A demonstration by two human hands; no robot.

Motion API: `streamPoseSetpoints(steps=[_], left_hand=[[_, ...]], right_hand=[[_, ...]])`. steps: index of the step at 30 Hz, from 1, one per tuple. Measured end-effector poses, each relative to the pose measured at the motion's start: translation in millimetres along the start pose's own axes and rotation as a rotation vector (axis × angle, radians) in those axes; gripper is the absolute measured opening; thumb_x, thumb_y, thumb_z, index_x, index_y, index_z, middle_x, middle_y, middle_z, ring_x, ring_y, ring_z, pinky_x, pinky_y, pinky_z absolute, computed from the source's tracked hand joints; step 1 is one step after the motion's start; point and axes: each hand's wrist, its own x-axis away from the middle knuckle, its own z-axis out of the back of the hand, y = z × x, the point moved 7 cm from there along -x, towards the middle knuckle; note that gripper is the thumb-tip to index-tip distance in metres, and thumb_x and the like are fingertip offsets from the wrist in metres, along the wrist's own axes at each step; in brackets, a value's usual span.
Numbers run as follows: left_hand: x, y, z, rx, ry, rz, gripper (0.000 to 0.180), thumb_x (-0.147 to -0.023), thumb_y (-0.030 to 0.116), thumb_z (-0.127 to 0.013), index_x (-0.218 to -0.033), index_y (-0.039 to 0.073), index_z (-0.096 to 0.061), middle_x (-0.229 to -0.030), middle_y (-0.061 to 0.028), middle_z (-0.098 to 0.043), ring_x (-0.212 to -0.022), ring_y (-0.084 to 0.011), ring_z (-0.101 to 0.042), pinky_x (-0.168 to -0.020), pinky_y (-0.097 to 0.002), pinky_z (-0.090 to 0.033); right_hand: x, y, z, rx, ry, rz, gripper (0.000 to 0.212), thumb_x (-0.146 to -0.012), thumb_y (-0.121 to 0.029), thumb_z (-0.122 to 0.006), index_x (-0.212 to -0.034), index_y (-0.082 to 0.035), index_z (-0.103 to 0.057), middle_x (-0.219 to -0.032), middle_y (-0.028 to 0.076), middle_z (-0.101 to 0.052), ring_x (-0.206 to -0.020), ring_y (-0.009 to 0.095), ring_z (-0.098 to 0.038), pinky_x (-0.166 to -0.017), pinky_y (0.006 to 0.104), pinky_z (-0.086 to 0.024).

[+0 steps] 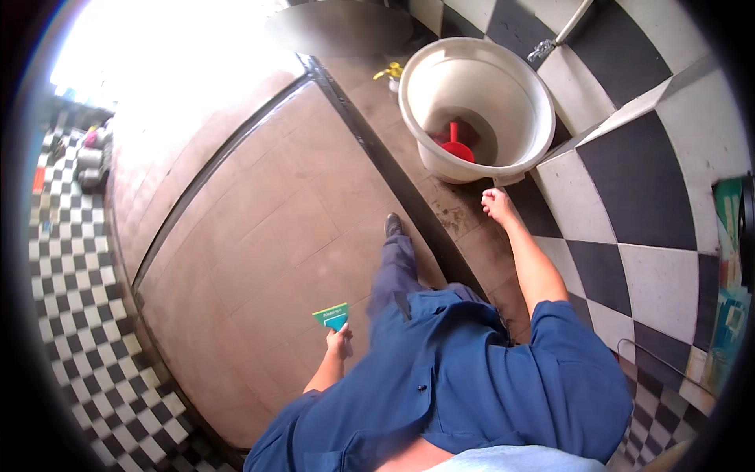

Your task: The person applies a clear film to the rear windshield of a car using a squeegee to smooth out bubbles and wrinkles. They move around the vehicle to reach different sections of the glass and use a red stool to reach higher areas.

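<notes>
In my left hand [339, 340], low over the brown tiled floor, is a flat green wedge-shaped thing [332, 316] with a yellow edge and pale print. My fingers close round its narrow end; its exact kind is unclear. My right hand [496, 204] is held out just below the near rim of a big white tub [417, 118], apart from it. Its fingers are curled in, and nothing shows in them. Inside the tub, a red dipper [456, 149] with an upright handle lies in shallow dark water near the bottom.
A dark channel [393, 177] crosses the floor between my foot and the tub. Beyond it stands a small yellow-topped object [389, 72]. Black-and-white tiled wall [661, 181] rises on the right, with a tap [543, 50] above the tub. A blurred round grey surface [338, 30] is at the top.
</notes>
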Motion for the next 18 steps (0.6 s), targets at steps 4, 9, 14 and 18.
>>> streamPoseSetpoints(steps=[4,9,14,18], left_hand=[[-39,118,-57,-0.102,-0.089,-0.094,0.018,-0.078,0.015,-0.067,-0.086,0.004,-0.055,-0.069,-0.0046,-0.056,-0.062,-0.0149,-0.053,-0.059,-0.0289,-0.042],[-38,217,-99,-0.245,-0.097,-0.087,0.021,-0.078,0.021,-0.067,-0.086,0.007,-0.054,-0.069,-0.0040,-0.056,-0.060,-0.0117,-0.052,-0.053,-0.0264,-0.040],[-64,210,-106,-0.343,0.062,-0.030,0.018,-0.079,0.016,-0.065,-0.087,0.007,-0.052,-0.071,-0.0014,-0.054,-0.058,-0.0109,-0.049,-0.051,-0.0254,-0.039],[-30,156,-98,-0.341,0.297,0.195,0.018,-0.078,0.012,-0.066,-0.084,0.007,-0.051,-0.068,0.0002,-0.050,-0.056,-0.0101,-0.046,-0.049,-0.0253,-0.038]], right_hand=[[-80,14,32,0.296,0.300,0.013,0.022,-0.080,-0.016,-0.057,-0.099,-0.005,-0.058,-0.076,0.004,-0.062,-0.058,0.011,-0.059,-0.051,0.0258,-0.048],[-172,-63,15,0.556,0.169,-0.034,0.027,-0.080,-0.021,-0.054,-0.100,-0.004,-0.058,-0.092,0.013,-0.064,-0.085,0.024,-0.062,-0.075,0.0371,-0.048],[-327,-11,-58,1.101,-0.225,0.024,0.023,-0.080,-0.013,-0.045,-0.097,-0.004,-0.057,-0.105,0.014,-0.058,-0.103,0.028,-0.053,-0.085,0.0410,-0.044],[-451,77,-142,1.519,-0.359,0.470,0.025,-0.083,-0.019,-0.044,-0.100,-0.008,-0.060,-0.111,0.010,-0.056,-0.110,0.028,-0.048,-0.095,0.0418,-0.035]])
